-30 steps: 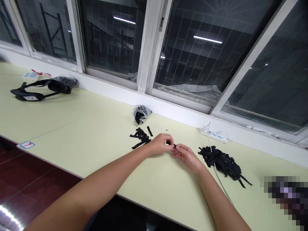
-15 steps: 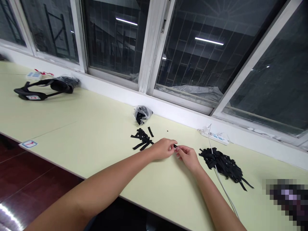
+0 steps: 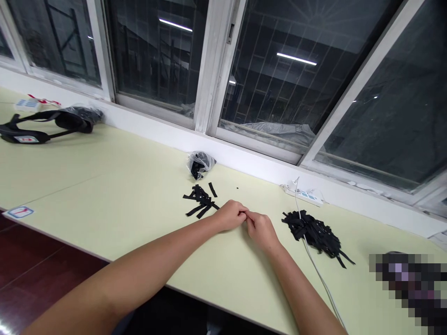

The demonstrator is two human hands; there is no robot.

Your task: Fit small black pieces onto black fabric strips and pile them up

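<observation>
My left hand (image 3: pixel 230 216) and my right hand (image 3: pixel 261 229) meet above the table, fingertips touching and closed. Between them they pinch a short black strap, almost wholly covered by the fingers now. Just left of my left hand lies a small, loose pile of black straps (image 3: pixel 201 199). To the right of my right hand is a larger heap of black straps (image 3: pixel 316 232), some with small shiny bits on them.
A clear plastic bag (image 3: pixel 200 164) with black pieces stands by the window ledge. A white power strip (image 3: pixel 303 194) sends a cable (image 3: pixel 319 270) across the larger heap. A black headset-like device (image 3: pixel 45 128) lies far left on the pale table (image 3: pixel 115 186). A blurred-out object lies right.
My hands have drawn together and the fingers have closed over the black strap, which showed between them before. The whole view has shifted slightly, so things appear further left.
</observation>
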